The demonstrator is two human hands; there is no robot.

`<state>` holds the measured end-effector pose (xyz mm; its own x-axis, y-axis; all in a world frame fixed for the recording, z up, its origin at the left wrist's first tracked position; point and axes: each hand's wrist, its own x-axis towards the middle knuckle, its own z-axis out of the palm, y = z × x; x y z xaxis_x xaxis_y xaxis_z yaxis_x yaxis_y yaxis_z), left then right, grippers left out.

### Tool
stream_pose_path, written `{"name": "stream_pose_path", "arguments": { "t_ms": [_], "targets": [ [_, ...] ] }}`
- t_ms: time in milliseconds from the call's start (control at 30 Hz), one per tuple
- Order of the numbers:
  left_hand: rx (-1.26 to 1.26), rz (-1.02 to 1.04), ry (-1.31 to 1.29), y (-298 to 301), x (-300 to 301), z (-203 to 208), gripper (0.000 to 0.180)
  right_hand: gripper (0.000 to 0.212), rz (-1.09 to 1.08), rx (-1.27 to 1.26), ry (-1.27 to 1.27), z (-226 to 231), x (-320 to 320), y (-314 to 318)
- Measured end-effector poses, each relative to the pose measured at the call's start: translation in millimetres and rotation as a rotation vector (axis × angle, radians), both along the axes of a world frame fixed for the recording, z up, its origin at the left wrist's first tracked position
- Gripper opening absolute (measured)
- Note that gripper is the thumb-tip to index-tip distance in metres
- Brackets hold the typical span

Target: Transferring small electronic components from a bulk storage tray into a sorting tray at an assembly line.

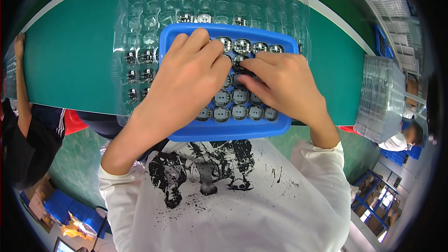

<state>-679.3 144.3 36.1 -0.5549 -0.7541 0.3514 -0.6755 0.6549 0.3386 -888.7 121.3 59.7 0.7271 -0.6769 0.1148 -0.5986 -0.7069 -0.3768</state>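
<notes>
A blue plastic tray [228, 133] lies before me with several rows of round grey housings [240, 96] in it. The farther rows show silvery circuit boards [242, 45] on top; the nearer ones show plain grey faces. My left hand [191, 74] is over the tray's left half, its fingers curled down and closed; whatever they hold is hidden behind the hand. From the right my right hand [284, 81] reaches in, forefinger and thumb bent around a round part [240, 61] in the second row from the far side. The thumb is slightly blurred.
Clear blister trays [149, 0] lie under and beyond the blue tray, with several small circuit boards [147, 57] in their left pockets. All sit on a green worktable [74, 60]. A tall stack of clear trays [380, 98] stands right. Another person's arm [21, 74] rests at far left.
</notes>
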Motion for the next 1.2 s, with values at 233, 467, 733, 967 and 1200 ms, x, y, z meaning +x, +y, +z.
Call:
{"name": "stream_pose_path", "arguments": {
  "t_ms": [233, 467, 733, 967, 1200],
  "targets": [
    [-0.024, 0.217, 0.252, -6, 31, 20, 0.018, 0.009, -0.186, -0.094, -0.159, 15, -21, -47],
    [-0.033, 0.157, 0.269, 3, 33, 15, 0.017, 0.007, -0.154, 0.011, -0.184, 11, -31, -32],
    [0.043, -0.004, 0.222, 1, 13, 6, 0.023, 0.015, -0.04, 0.025, -0.084, 9, -17, -11],
    [-0.122, 0.265, 0.174, -7, 42, 22, 0.033, 0.014, -0.312, 0.041, -0.147, 23, -35, -23],
    [0.521, 0.47, 0.368, 3, 54, 2, 0.026, 0.018, -0.446, 0.276, -0.154, -5, -57, -24]
  ]
}}
